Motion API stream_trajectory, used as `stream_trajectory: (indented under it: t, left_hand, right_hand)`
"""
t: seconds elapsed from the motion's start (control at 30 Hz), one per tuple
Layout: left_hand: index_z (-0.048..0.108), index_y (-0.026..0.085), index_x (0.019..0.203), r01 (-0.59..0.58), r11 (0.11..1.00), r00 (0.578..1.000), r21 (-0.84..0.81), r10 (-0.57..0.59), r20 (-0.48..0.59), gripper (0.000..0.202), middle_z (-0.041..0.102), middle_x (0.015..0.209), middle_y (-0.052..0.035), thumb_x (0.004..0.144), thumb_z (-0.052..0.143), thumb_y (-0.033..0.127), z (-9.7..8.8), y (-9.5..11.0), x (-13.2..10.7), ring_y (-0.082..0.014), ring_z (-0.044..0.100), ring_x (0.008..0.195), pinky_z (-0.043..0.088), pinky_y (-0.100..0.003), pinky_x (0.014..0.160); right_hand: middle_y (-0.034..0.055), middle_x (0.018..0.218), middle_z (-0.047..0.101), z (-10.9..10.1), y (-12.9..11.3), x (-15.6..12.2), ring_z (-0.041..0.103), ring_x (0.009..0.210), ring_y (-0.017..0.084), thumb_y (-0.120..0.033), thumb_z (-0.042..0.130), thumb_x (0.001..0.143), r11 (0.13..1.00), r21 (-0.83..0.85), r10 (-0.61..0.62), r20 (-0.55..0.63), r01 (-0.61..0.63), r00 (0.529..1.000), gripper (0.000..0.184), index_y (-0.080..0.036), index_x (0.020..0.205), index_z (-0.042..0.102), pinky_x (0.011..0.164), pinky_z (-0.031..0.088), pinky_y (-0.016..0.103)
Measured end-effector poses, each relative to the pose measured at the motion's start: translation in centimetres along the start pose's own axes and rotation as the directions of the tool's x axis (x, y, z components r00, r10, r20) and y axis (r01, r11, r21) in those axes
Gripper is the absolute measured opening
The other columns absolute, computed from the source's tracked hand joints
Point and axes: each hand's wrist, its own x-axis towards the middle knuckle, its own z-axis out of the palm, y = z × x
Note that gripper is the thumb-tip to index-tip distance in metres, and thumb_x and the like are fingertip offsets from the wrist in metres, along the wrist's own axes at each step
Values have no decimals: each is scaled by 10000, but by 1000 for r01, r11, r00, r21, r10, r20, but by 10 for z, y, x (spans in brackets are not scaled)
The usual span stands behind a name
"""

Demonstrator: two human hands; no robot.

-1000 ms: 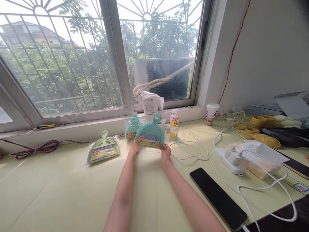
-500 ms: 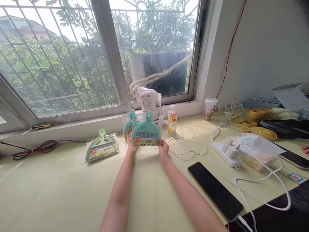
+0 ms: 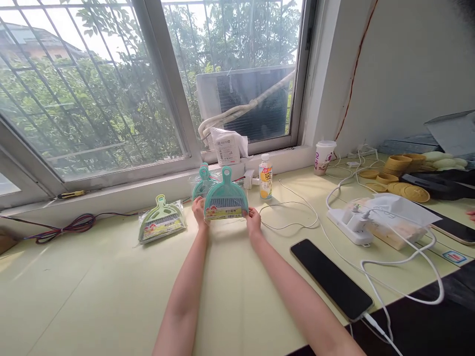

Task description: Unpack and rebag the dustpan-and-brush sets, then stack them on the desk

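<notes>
A teal mini dustpan and brush set [image 3: 226, 198] in clear plastic is held upright, its labelled front towards me. My left hand [image 3: 199, 211] is closed on its left edge, and my right hand [image 3: 253, 219] grips its lower right corner. Partly hidden behind it stands a second teal dustpan set [image 3: 203, 182], also wrapped. To the left, a light green dustpan and brush set [image 3: 162, 221] lies wrapped on the pale table [image 3: 122, 296].
A drink bottle [image 3: 265, 177] and a white package [image 3: 227, 146] stand behind. On the right are a phone [image 3: 330, 278], a power strip [image 3: 351, 229], looping white cables, a paper cup [image 3: 324, 157] and yellow containers [image 3: 399, 165]. Another person's fingers [image 3: 471, 215] show at the right edge.
The left hand's fingers have drawn in round the held set's left edge. The view has shifted slightly; the set stays upright between both hands.
</notes>
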Motion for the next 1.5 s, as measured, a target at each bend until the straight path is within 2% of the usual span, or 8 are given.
stream_trajectory:
  t: [0.1,0.3,0.5,0.63,0.73,0.93,1.2,1.5]
  left_hand:
    - [666,168,979,174,972,985,-157,-173,21,365,632,1145,-123,802,506,444,-15,13,0,-300,517,1170,390,-439,991]
    - [656,162,1057,428,887,783,-175,-267,562,598,695,977,-123,738,544,654,-74,55,-37,-283,636,968,494,-375,776]
    - [662,147,966,449,893,805,-41,-384,453,453,706,936,-102,640,750,450,-111,74,-86,-241,660,860,499,-327,741]
    - [647,133,925,554,816,810,-168,-482,334,432,703,840,-80,595,778,379,-120,70,-108,-208,665,761,518,-324,718]
    - [625,133,907,564,781,823,-268,-503,265,414,694,789,-68,590,772,356,-120,66,-123,-195,662,714,519,-313,671]
    - [621,136,937,505,788,863,-353,-448,234,443,700,870,-83,605,765,391,-119,67,-138,-211,664,787,516,-321,702]
    - [604,163,1010,478,769,878,-425,-415,237,480,686,1036,-105,630,781,396,-115,77,-142,-216,659,896,522,-331,768]
    - [591,220,1172,567,785,735,-248,-347,583,569,635,1181,-127,657,783,367,-112,83,-147,-265,637,1013,524,-375,812]
  right_hand:
    - [86,891,720,-1,-4,0,669,802,216,-361,618,668,998,59,8,70,-12,998,277,-203,892,576,823,495,364]
    - [69,829,720,-4,-11,-4,663,809,226,-361,672,623,997,61,27,271,-45,962,310,-192,873,601,809,486,376]
    - [71,888,707,-7,-16,-36,644,840,226,-428,667,670,997,-72,30,494,6,869,363,-189,933,590,813,476,382]
    - [103,1148,612,-8,-28,-70,569,976,236,-394,588,765,910,-251,-227,367,330,902,386,-201,1095,535,875,437,406]
    - [98,1100,599,-8,-45,-100,523,1007,236,-302,456,866,729,-376,-452,364,572,814,244,-199,1067,549,927,383,412]
    - [88,877,619,1,-59,-152,529,917,236,-278,385,912,555,-395,-440,607,732,662,240,-204,826,596,862,394,373]
    - [50,769,679,4,-45,-139,621,703,192,-539,547,804,967,-154,-111,467,204,877,405,-175,972,599,668,496,326]
    - [32,880,697,-8,-44,-104,663,869,195,-338,830,544,956,205,130,337,-208,932,487,-202,922,555,879,535,379]
